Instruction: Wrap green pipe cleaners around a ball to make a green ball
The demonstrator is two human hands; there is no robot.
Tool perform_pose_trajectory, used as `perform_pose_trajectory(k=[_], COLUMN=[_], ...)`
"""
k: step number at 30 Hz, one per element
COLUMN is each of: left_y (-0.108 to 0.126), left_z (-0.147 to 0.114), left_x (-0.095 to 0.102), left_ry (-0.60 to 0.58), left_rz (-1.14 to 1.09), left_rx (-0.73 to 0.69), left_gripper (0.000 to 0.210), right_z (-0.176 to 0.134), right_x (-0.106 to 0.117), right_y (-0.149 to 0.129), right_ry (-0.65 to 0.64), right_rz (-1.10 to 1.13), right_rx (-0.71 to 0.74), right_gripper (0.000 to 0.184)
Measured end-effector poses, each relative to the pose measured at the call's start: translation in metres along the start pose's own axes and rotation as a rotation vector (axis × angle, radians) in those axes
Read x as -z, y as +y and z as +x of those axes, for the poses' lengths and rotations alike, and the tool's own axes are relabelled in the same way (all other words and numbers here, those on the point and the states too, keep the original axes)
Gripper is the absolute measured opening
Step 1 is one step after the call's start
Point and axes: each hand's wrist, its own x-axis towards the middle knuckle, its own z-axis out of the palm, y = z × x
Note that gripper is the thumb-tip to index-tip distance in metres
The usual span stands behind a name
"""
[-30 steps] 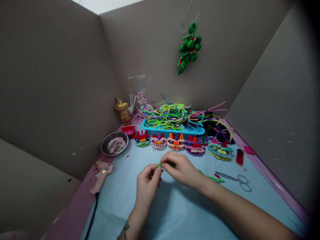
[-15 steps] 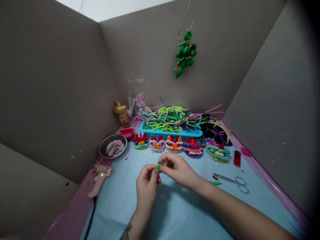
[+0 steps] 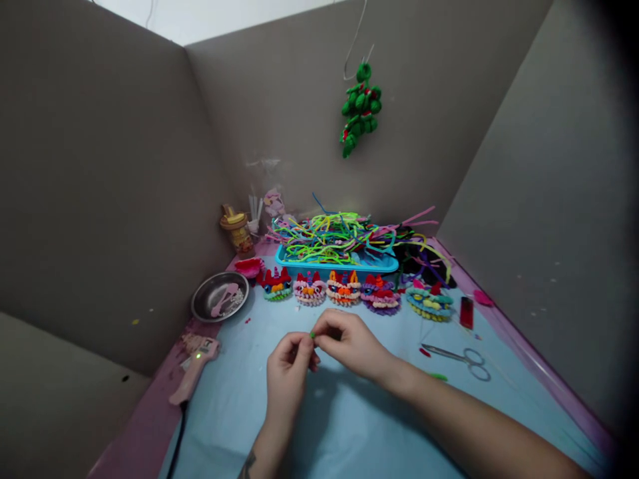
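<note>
A small piece of green pipe cleaner [image 3: 312,334] is pinched between my two hands over the blue sheet, and only a bit of it shows. My left hand [image 3: 288,362] has thumb and fingers closed on its left end. From the right, my right hand [image 3: 351,342] pinches it with thumb and forefinger, the fingertips almost meeting those of the left. Just beyond them sit several colourful lion heads of pipe cleaner, among them a pink one [image 3: 309,289] and an orange one [image 3: 343,288]. Another bit of green pipe cleaner [image 3: 438,376] lies beyond my right forearm.
A blue tray [image 3: 337,273] heaped with pipe cleaners stands at the back. To the left are a metal bowl [image 3: 200,305] with beads and a pink glue gun [image 3: 192,372] with its light on. Scissors [image 3: 466,359] lie at the right. A green ornament [image 3: 360,106] hangs above.
The fingertips have come closer together, and less of the green pipe cleaner shows between them. The whole view has shifted slightly, with things now further left.
</note>
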Motion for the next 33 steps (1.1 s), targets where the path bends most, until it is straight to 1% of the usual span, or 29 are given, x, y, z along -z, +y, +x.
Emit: perform_pose_trajectory(k=[3, 7, 9, 13, 15, 16, 17, 18, 19, 21, 22, 23, 24, 25, 27, 29, 31, 33], left_y=[-0.001, 0.0, 0.001, 0.004, 0.007, 0.01, 0.012, 0.015, 0.018, 0.023, 0.025, 0.027, 0.027, 0.027, 0.026, 0.024, 0.022, 0.022], left_z=[0.001, 0.002, 0.002, 0.002, 0.002, 0.001, 0.001, 0.001, 0.001, 0.0, -0.001, -0.001, -0.002, -0.003, -0.004, -0.004, -0.004, -0.004], left_x=[0.001, 0.005, 0.008, 0.013, 0.015, 0.016, 0.017, 0.017, 0.018, 0.02, 0.021, 0.022, 0.023, 0.024, 0.026, 0.027, 0.028, 0.029], left_ry=[-0.033, -0.107, -0.15, -0.248, -0.279, -0.286, -0.279, -0.265, -0.244, -0.201, -0.188, -0.184, -0.189, -0.198, -0.22, -0.236, -0.247, -0.254], left_rz=[-0.043, -0.057, -0.064, -0.079, -0.041, -0.002, 0.052, 0.119, 0.198, 0.365, 0.44, 0.503, 0.554, 0.593, 0.646, 0.695, 0.761, 0.837], left_rx=[0.028, 0.07, 0.091, 0.185, 0.201, 0.186, 0.154, 0.107, 0.045, -0.116, -0.21, -0.304, -0.392, -0.468, -0.575, -0.622, -0.637, -0.639], left_gripper=[0.028, 0.031, 0.032, 0.035, 0.036, 0.035, 0.035, 0.035, 0.034, 0.032, 0.03, 0.028, 0.026, 0.023, 0.019, 0.017, 0.017, 0.017], right_z=[-0.002, -0.002, -0.001, -0.001, -0.001, -0.002, -0.002, -0.002, -0.002, -0.001, -0.001, 0.0, 0.001, 0.002, 0.003, 0.003, 0.001, -0.002], right_x=[0.001, 0.004, 0.005, 0.012, 0.015, 0.015, 0.015, 0.015, 0.013, 0.01, 0.009, 0.007, 0.007, 0.006, 0.007, 0.007, 0.007, 0.006], right_y=[-0.003, -0.004, -0.004, -0.001, -0.001, -0.002, -0.002, -0.003, -0.004, -0.006, -0.006, -0.005, -0.004, -0.003, -0.001, -0.001, -0.002, -0.005], right_ry=[0.011, -0.026, -0.052, -0.174, -0.23, -0.245, -0.251, -0.25, -0.243, -0.236, -0.253, -0.287, -0.327, -0.368, -0.414, -0.404, -0.35, -0.273], right_rz=[-0.143, -0.176, -0.199, -0.301, -0.341, -0.334, -0.308, -0.262, -0.194, -0.011, 0.089, 0.18, 0.253, 0.299, 0.318, 0.264, 0.119, -0.106], right_rx=[0.2, 0.29, 0.365, 0.543, 0.59, 0.596, 0.581, 0.533, 0.448, 0.193, 0.051, -0.078, -0.175, -0.237, -0.28, -0.261, -0.183, -0.035], right_gripper=[0.018, 0.019, 0.018, 0.02, 0.022, 0.023, 0.022, 0.019, 0.016, 0.004, 0.003, 0.009, 0.013, 0.017, 0.021, 0.02, 0.013, 0.007])
